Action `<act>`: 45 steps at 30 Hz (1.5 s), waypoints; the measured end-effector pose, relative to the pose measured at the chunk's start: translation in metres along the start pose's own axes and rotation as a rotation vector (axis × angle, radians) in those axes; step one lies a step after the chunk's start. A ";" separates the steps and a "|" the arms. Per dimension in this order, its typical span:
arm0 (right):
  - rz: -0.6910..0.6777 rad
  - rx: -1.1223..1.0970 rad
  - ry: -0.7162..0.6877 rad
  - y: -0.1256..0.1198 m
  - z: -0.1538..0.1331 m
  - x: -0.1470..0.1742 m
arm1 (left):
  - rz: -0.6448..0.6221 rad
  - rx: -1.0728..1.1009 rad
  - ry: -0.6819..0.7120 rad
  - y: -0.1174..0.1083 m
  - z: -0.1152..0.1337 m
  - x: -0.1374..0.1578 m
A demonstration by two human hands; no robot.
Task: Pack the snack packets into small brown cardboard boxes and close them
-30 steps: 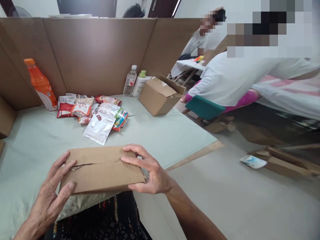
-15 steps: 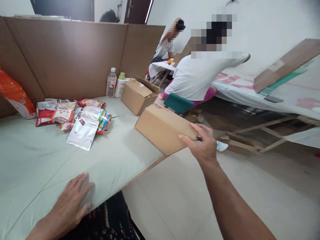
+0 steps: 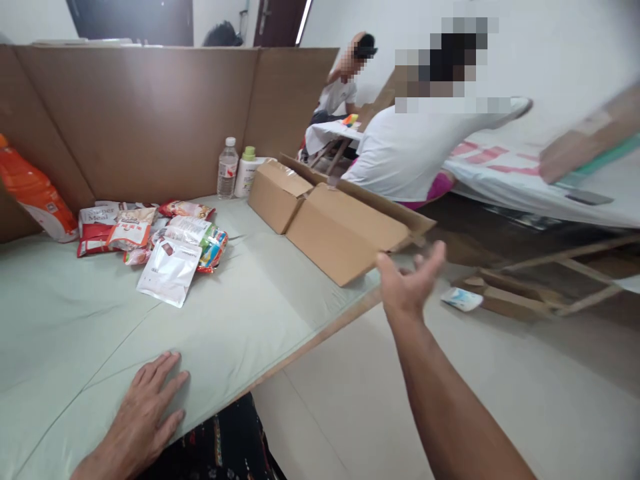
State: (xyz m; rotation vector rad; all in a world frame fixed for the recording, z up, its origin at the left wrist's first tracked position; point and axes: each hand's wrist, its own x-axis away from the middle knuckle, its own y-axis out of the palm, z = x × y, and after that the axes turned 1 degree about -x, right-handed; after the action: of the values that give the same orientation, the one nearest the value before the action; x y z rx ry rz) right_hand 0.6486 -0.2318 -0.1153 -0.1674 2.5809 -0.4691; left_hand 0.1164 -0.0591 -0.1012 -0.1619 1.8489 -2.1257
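My left hand point(image 3: 150, 400) lies flat on the pale green cloth of the table point(image 3: 240, 320), fingers spread, holding nothing. At the table's right edge my right hand point(image 3: 407, 280) is open, thumb and fingers apart. Its thumb tip is beside the near corner of a brown cardboard box point(image 3: 345, 237); whether they touch I cannot tell. That box stands end to end with a second cardboard box point(image 3: 277, 193) along the edge. Behind the second box are a clear plastic bottle point(image 3: 228, 170) and a white bottle with a green cap point(image 3: 247, 173).
Several snack packets point(image 3: 170, 233) lie in a pile on the table, left of the boxes. An orange bottle point(image 3: 37, 193) leans at the far left, before a cardboard screen point(image 3: 150, 113). Beyond the right edge sit two people point(image 3: 400, 150). An opened carton point(image 3: 510, 293) is on the floor.
The box in my right hand has moved back and left against the other box. My right hand has let go of it and opened. My left hand stays on the table.
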 end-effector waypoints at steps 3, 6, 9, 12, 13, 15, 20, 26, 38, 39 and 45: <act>0.128 -0.016 0.055 0.000 0.004 0.053 | -0.114 0.123 -0.081 -0.008 0.010 -0.001; 0.010 -0.019 -0.004 0.012 -0.002 0.103 | -0.221 0.222 -0.140 -0.018 0.018 -0.005; -0.362 -0.014 -0.227 0.042 -0.024 0.144 | -0.266 0.269 -0.159 -0.025 0.024 -0.006; -0.741 0.009 -0.604 0.079 -0.062 0.180 | -0.278 0.280 -0.155 -0.032 0.026 -0.001; -0.800 0.011 -0.693 0.090 -0.077 0.193 | -0.276 0.282 -0.148 -0.034 0.025 0.004; -0.876 0.008 -0.799 0.108 -0.106 0.219 | -0.261 0.282 -0.145 -0.038 0.018 0.017; -0.969 -0.045 -0.938 0.124 -0.145 0.264 | -0.139 0.134 -0.427 -0.059 -0.036 0.079; -0.976 -0.100 -0.937 0.127 -0.140 0.263 | 0.320 -0.342 -0.943 -0.151 -0.104 0.150; -0.964 -0.129 -0.914 0.124 -0.143 0.260 | 0.310 -0.554 -1.266 -0.211 -0.101 0.146; -0.966 -0.128 -0.906 0.123 -0.143 0.260 | 0.273 -0.548 -1.301 -0.214 -0.102 0.146; -0.983 -0.125 -0.878 0.122 -0.148 0.260 | 0.206 -0.422 -1.450 -0.234 -0.107 0.143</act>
State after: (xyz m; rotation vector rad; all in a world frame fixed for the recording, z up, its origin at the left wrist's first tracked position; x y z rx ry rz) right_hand 0.3463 -0.1268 -0.1587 -1.3688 1.5143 -0.4147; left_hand -0.0875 0.0235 0.0939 -1.1590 1.1851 -0.8406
